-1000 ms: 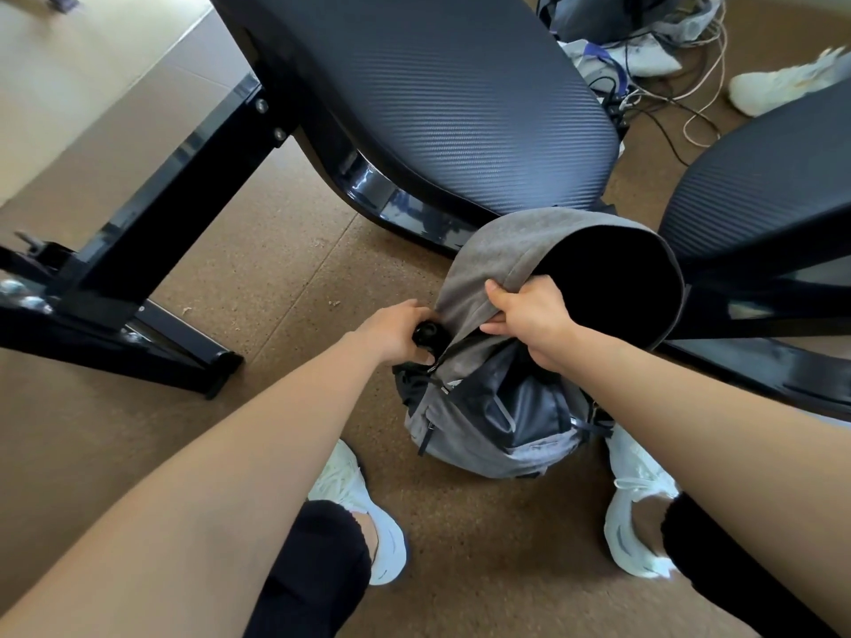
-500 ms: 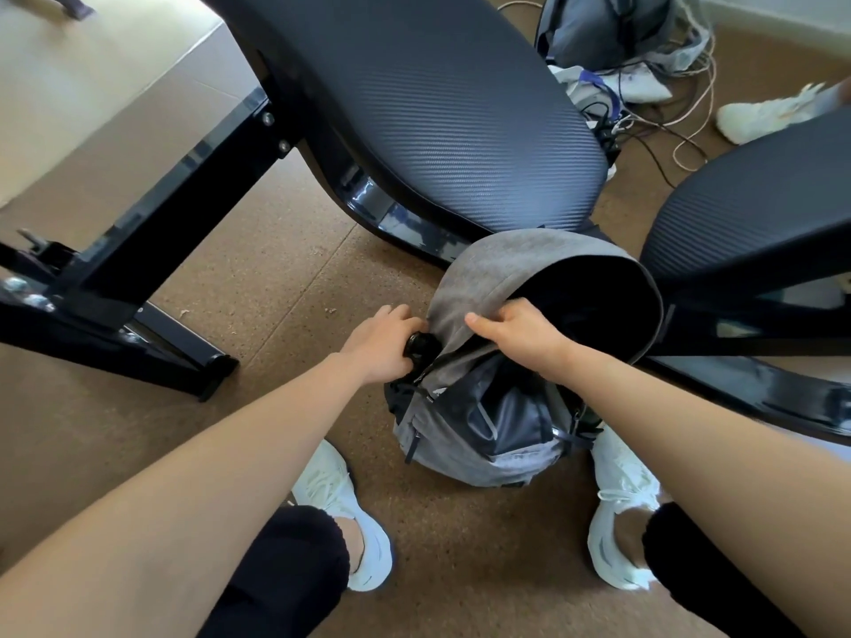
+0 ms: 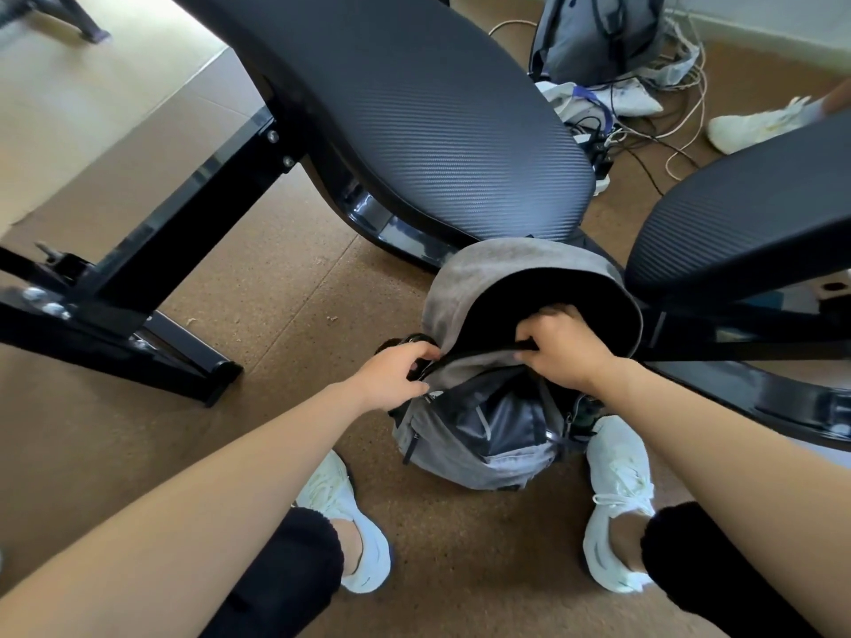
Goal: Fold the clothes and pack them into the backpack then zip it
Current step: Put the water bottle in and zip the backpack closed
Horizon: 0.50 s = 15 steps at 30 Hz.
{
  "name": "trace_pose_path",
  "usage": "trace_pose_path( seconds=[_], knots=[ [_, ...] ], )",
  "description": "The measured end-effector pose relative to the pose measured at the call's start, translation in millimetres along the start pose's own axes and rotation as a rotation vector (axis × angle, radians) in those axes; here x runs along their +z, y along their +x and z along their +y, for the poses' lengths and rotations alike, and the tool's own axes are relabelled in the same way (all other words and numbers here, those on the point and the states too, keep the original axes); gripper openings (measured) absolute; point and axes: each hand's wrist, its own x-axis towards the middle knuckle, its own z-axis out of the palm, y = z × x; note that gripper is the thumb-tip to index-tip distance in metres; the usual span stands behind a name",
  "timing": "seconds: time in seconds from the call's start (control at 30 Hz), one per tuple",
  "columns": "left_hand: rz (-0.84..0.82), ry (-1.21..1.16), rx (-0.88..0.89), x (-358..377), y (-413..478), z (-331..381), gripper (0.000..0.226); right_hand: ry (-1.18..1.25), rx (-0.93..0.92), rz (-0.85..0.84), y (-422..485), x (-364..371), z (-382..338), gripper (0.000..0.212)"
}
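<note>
A grey backpack [image 3: 479, 435] stands on the brown floor between my feet, its main compartment gaping open and dark inside. My left hand [image 3: 393, 377] grips the left end of the opening by the zip. My right hand [image 3: 559, 349] curls over the front rim of the opening, fingers reaching into the dark interior. What lies inside the bag is hidden. No loose clothes are in view.
Two black padded benches [image 3: 414, 112] [image 3: 755, 200] on black metal frames [image 3: 152, 250] stand just behind the bag. A second grey bag [image 3: 594, 34], tangled cables [image 3: 663, 131] and a white shoe [image 3: 755, 124] lie at the back right. My white shoes [image 3: 617, 495] flank the backpack.
My right hand moved from pinching the outer flap to gripping the front rim, fingers inside the opening. The left hand shifted slightly along the zip edge. The mouth gapes wider.
</note>
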Motion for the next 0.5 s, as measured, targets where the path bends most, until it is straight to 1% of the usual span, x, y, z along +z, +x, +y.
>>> trace_pose_path(
  seconds=[0.07,0.13,0.17,0.2,0.23,0.27,0.33,0.4,0.5],
  knots=[
    [-0.012,0.045,0.030,3.4,0.4,2.4,0.053,-0.026,-0.109,0.076,-9.3,-14.1,-10.6,0.014],
    [0.023,0.088,0.078,6.3,0.6,7.1,0.046,-0.065,-0.227,0.177,-20.7,-21.9,-24.0,0.016],
    [0.049,0.094,0.110,7.2,-0.1,11.2,0.039,-0.083,-0.271,0.201,-26.1,-23.6,-31.2,0.018],
    [0.079,0.088,0.146,8.0,-1.1,14.3,0.030,-0.086,-0.300,0.188,-30.0,-23.0,-37.0,0.020],
    [0.101,0.070,0.172,7.7,-2.9,17.2,0.019,-0.066,-0.309,0.145,-33.1,-22.8,-41.9,0.022],
    [0.112,0.045,0.182,6.8,-5.0,18.4,0.014,-0.033,-0.304,0.091,-34.9,-22.7,-45.9,0.023],
    [0.126,-0.007,0.142,4.6,-9.7,15.3,0.018,-0.018,-0.277,0.026,-37.4,-23.4,-48.1,0.027],
    [0.151,-0.077,0.081,2.2,-14.7,10.1,0.017,-0.114,-0.245,0.010,-40.4,-24.7,-44.3,0.037],
    [0.193,-0.156,0.052,2.2,-18.9,6.4,0.018,-0.297,-0.212,-0.030,-46.0,-25.0,-33.8,0.051]
  ],
)
